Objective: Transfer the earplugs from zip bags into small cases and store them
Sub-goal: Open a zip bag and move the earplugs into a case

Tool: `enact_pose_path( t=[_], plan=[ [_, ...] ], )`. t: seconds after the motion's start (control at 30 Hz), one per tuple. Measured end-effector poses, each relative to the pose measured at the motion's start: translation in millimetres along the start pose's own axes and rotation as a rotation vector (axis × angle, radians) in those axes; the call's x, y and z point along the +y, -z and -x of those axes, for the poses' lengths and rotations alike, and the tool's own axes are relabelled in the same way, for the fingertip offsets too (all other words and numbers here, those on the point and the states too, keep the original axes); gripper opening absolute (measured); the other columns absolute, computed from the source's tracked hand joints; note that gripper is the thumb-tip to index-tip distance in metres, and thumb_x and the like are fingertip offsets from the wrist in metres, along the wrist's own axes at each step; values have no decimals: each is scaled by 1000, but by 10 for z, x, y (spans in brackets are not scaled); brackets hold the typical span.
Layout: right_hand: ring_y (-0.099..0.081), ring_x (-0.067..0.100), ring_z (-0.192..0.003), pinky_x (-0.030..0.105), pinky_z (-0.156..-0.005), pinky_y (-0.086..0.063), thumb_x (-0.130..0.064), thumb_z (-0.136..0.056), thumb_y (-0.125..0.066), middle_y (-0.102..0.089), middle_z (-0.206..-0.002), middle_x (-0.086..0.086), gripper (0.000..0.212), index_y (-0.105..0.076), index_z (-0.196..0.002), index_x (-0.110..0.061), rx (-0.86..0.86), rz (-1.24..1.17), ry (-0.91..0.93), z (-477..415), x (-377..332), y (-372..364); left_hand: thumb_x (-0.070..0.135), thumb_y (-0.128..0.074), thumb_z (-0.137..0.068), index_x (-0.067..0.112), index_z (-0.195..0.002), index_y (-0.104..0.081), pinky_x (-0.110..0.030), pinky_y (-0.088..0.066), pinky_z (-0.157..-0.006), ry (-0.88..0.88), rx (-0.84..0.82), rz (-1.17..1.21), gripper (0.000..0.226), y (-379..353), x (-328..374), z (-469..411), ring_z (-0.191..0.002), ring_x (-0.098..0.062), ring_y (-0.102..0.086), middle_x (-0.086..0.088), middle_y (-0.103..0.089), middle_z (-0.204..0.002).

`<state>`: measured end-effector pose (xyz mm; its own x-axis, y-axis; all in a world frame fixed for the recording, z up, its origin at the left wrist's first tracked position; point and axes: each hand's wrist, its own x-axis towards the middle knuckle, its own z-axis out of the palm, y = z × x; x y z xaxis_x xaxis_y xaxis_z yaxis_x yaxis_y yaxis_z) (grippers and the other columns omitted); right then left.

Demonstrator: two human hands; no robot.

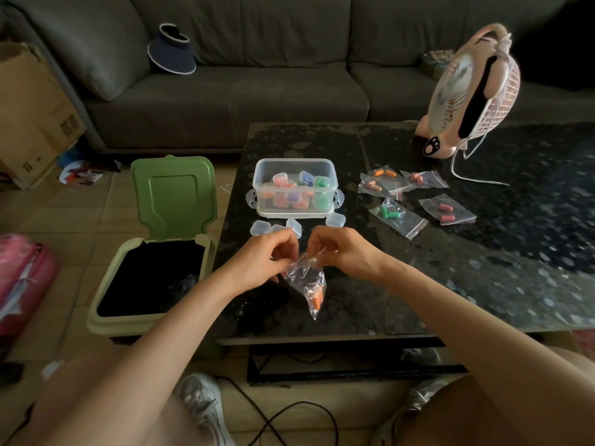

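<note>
A clear zip bag [308, 281] with orange earplugs [318, 299] at its bottom hangs above the dark table [483, 268]. My left hand [267, 255] and my right hand [341, 249] both pinch its top edge. Behind my hands lie several empty small clear cases [259, 227]. A clear storage box [294, 187] holds several filled cases. To the right lie several zip bags with earplugs: a green pair [397, 217], a red pair [447, 211], orange and pink ones [381, 181].
A green bin [151, 278] with its lid up stands left of the table. A pink fan [470, 91] with a white cord sits at the table's back right. A grey sofa lies behind; shoes and a black cable are on the floor by my legs.
</note>
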<state>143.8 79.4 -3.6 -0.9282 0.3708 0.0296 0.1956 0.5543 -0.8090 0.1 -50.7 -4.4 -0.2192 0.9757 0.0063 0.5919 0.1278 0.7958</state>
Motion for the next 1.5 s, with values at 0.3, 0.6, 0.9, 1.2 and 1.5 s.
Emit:
enact_pose_path(
  t=[0.3,0.6,0.9,1.2,1.5],
  plan=[
    [-63,8,-60,20,-56,-50,-9,-86,-66,-65,-74,2,10,-58,-85,-15,90,-113,-75,3,23,49,23,-69,-82,8,-78,-70,-8,-37,-72,-36,93,70,15,2,-11,5,-89,-6,-52,9,-56,-102],
    [-67,20,-70,26,-66,-57,-21,-87,-65,-68,-89,14,40,-47,-122,-11,-27,-282,-316,98,71,190,16,-58,-92,11,-81,-62,-17,-44,-54,109,235,409,12,-2,-71,-46,-65,-8,-56,-13,-65,-84],
    [-69,10,-72,21,-67,-56,26,-80,-42,-66,-87,11,39,-63,-96,-3,238,-359,-245,266,191,286,10,-46,-97,1,-87,-55,-27,-58,-62,359,185,670,16,-323,-59,-129,-63,-15,-66,-12,-62,-80],
    [-66,7,-56,17,-62,-55,5,-80,-67,-68,-69,6,17,-67,-74,-11,395,-157,-169,286,178,274,17,-49,-97,2,-81,-56,-23,-55,-51,522,129,715,22,-409,-20,-161,-55,-13,-64,-10,-63,-73],
    [-66,16,-59,20,-62,-56,-2,-84,-65,-68,-70,10,7,-69,-83,-8,414,-200,-131,234,109,279,16,-52,-95,2,-75,-57,-21,-55,-50,600,185,795,25,-380,-11,-171,-60,-15,-62,-9,-60,-70]
  ],
)
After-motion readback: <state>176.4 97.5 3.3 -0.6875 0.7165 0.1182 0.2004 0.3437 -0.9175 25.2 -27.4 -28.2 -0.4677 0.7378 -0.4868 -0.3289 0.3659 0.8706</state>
